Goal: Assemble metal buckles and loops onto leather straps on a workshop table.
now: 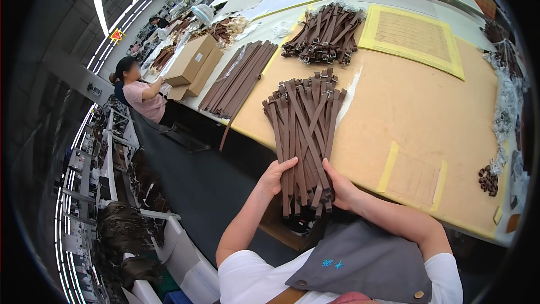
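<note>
1. Your left hand (274, 174) grips the left side of the bundle of flat brown straps with silvery metal buckles (304, 135); your right hand (342, 188), the right side.
2. The buckled end lies over the tan surface (374, 118); the near ends overhang its edge. Gripping both sides probably keeps the straps together.
3. Blue stitched characters (333, 263) mark your grey apron (371, 250).

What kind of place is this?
It looks like a workshop or factory, maybe for straps or belts. There's a bundle of brown straps held at a long worktable, a pile of buckled straps lying further back, and a co-worker beside cardboard boxes.
</note>
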Tool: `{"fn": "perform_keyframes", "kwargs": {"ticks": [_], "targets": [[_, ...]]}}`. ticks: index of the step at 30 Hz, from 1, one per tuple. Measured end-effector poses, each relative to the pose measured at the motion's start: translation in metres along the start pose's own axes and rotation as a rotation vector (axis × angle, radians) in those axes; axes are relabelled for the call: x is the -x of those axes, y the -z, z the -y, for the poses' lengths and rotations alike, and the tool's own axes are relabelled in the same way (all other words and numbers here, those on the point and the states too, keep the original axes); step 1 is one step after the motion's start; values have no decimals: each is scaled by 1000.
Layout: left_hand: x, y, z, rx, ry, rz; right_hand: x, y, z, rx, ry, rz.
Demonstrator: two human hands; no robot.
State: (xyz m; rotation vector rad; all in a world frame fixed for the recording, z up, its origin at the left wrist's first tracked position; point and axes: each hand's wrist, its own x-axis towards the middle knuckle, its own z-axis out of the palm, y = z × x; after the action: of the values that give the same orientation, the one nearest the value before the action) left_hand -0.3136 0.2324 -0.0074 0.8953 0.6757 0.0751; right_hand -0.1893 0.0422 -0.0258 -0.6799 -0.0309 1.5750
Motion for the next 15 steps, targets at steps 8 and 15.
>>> {"fn": "perform_keyframes", "kwargs": {"ticks": [8, 15], "targets": [[0, -18, -19, -5, 34, 29, -18, 0, 44, 96, 68, 54], [-27, -77, 25, 72, 25, 92, 25, 37, 110, 410, 4, -83]]}}
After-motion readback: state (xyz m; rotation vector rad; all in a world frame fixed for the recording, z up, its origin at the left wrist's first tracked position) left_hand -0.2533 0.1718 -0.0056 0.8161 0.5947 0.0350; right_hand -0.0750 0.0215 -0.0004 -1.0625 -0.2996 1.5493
